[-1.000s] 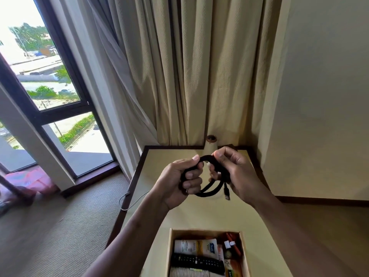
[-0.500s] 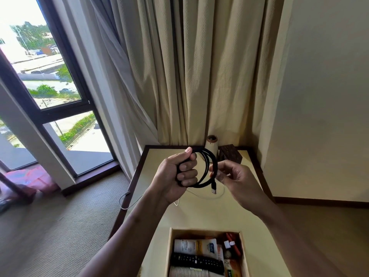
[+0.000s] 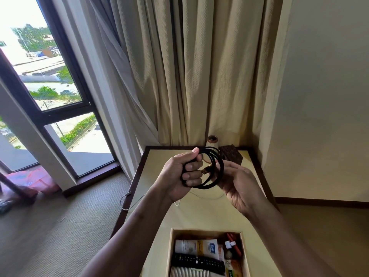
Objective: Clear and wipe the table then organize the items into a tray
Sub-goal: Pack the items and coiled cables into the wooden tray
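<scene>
Starting at the left, a dark-framed window (image 3: 46, 92) gives onto a street, with ribbed beige curtains (image 3: 179, 76) hanging beside it down to a pale yellow table (image 3: 199, 212) edged in dark wood. A thin white wire (image 3: 127, 202) loops off the table's left edge. Above the tabletop, the left hand (image 3: 179, 174) is curled into a fist around one side of a coiled black cable (image 3: 211, 168), thumb on top. The coil is a round hoop of several smooth strands, seen nearly edge-on and standing roughly upright. A small brassy plug end pokes out near its middle. The right hand (image 3: 239, 186) is half open, fingers loosely cupping the coil's far side. Behind sit a small round pot (image 3: 212, 141) and a dark carved box (image 3: 231, 155). Nearest the camera, a wooden tray (image 3: 169, 254) holds a white tube (image 3: 196, 247) printed "Soft", a black remote (image 3: 197, 262) lying crosswise, and something red (image 3: 233, 243) at its right.
</scene>
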